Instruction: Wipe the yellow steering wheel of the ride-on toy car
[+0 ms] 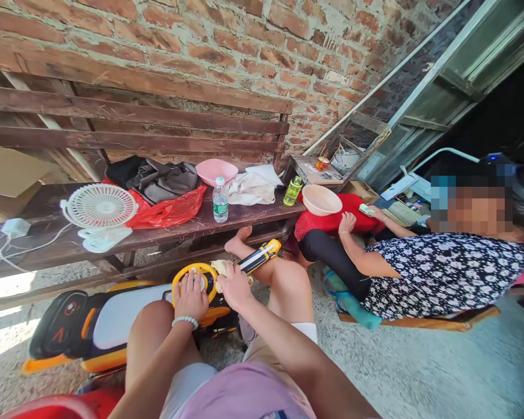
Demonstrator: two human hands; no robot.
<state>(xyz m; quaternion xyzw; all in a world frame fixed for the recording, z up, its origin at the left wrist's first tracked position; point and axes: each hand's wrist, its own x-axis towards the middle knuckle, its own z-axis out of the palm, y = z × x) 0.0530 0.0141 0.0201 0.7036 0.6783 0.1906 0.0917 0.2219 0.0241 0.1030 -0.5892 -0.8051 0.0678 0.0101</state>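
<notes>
My left hand (190, 297) lies on the yellow wheel (191, 278) of a ride-on toy (126, 308); my right hand (236, 286) pinches a pale lump (220, 271) against the wheel's edge; hands apart, close together; beyond, on a wooden bench (262, 218): fan (99, 205), water bottle (220, 201), pink basin (216, 171), red bag (168, 208); to my right, a seated person (441, 273).

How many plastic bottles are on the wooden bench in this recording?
2. A clear water bottle stands upright mid-bench, and a yellow-green bottle sits near the bench's right end. Others may be hidden behind the cloth and bags.
</notes>
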